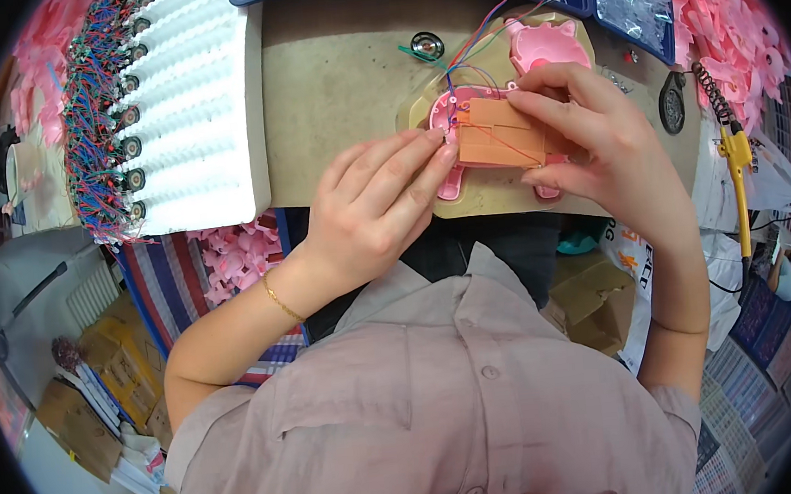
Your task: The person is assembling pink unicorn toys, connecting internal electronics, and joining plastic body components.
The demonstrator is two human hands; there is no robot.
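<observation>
An orange plastic box [503,136] with thin red wires across it lies over a pink plastic toy shell [449,187] on the tan tabletop. My right hand [605,138] grips the box's right side, thumb at its near edge and fingers at its far edge. My left hand [378,202] is closed in a pinch at the shell's left edge, beside the wires. What its fingertips hold, if anything, is hidden. Red, blue and green wires [468,46] run from the shell toward the far side. Just beyond sits another pink shell piece [547,45], shaped like an animal head.
A small round speaker [426,46] lies left of the wires. White ridged foam [203,104] at the left holds several speakers and wire bundles. Blue trays [634,5] of clear parts stand at the back. A yellow tool [737,160] hangs on a coiled cord at the right.
</observation>
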